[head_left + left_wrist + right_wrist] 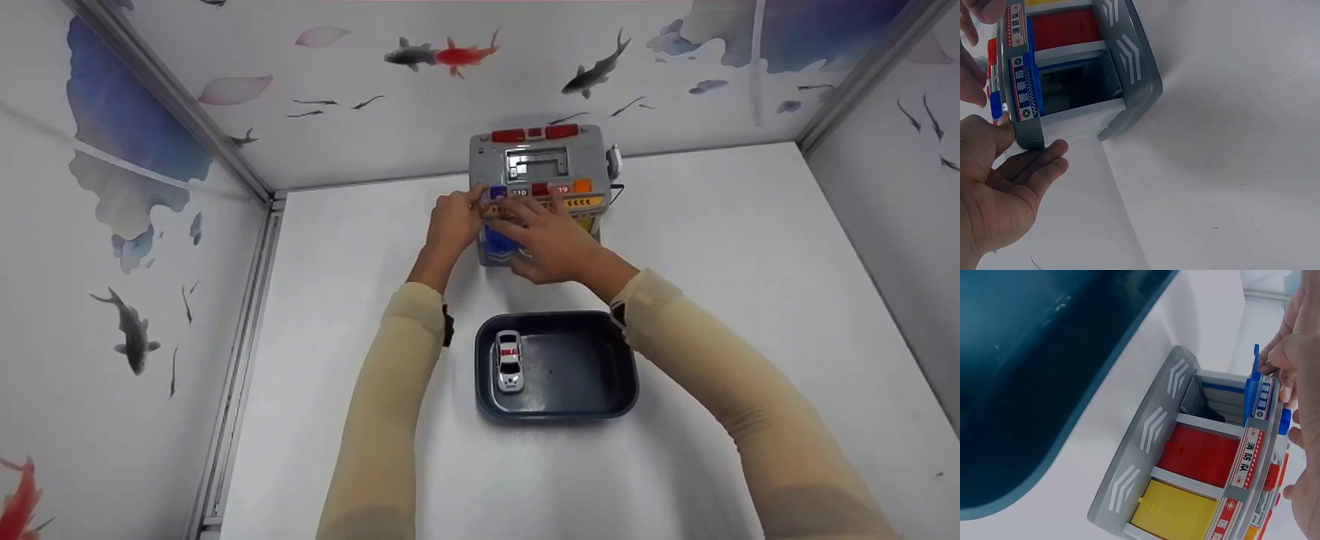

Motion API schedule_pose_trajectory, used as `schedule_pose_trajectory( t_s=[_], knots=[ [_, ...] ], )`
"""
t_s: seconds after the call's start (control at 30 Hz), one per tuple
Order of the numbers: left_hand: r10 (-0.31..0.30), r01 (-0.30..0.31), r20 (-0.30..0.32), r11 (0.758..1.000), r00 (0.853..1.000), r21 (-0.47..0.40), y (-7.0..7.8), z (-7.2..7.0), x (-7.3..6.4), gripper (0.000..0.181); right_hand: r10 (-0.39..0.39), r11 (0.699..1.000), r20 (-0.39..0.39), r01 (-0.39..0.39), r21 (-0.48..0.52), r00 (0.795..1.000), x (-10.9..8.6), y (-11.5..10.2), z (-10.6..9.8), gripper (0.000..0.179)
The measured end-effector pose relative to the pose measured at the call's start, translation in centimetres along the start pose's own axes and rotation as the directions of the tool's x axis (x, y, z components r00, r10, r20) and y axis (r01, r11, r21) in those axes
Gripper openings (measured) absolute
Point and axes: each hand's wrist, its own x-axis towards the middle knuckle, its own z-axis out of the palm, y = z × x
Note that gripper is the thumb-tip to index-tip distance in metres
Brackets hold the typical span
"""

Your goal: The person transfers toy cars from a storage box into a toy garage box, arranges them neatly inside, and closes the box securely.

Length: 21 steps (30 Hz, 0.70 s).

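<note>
A grey toy garage stands at the back of the table. The blue door of one bay is swung up, exposing the dark bay. My left hand grips the garage's upper left corner, its thumb above and fingers along the side. My right hand lies across the upper front with fingers spread, near the blue door. Red door and yellow door are closed. A white toy police car sits inside the left part of the dark blue tray.
The tray stands in front of the garage, between my forearms. Behind the garage is a white wall painted with fish; a metal frame strip runs along the table's left side. A white part sticks out from the garage's right side.
</note>
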Motion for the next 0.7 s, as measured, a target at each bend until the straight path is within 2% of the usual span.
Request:
schedule_pose_trajectory(
  t_s=[0.4, 0.57, 0.7],
  knots=[
    [-0.021, 0.021, 0.013, 1.000, 1.000, -0.021, 0.1, -0.1, -0.2, 0.044, -0.061, 0.998, -0.002, 0.061, -0.011, 0.998, -2.2, -1.0, -0.1, 0.067],
    [-0.053, 0.054, 0.032, 0.998, 0.998, -0.028, 0.4, -0.2, -0.1, 0.046, -0.093, 0.995, -0.042, 0.090, -0.050, 0.995, -3.0, -1.4, 0.1, 0.063],
    [-0.074, 0.075, 0.044, 0.997, 0.996, -0.033, 0.4, -0.1, -0.1, 0.048, -0.114, 0.992, -0.024, 0.112, -0.065, 0.993, -3.7, -1.9, 0.4, 0.065]
  ],
)
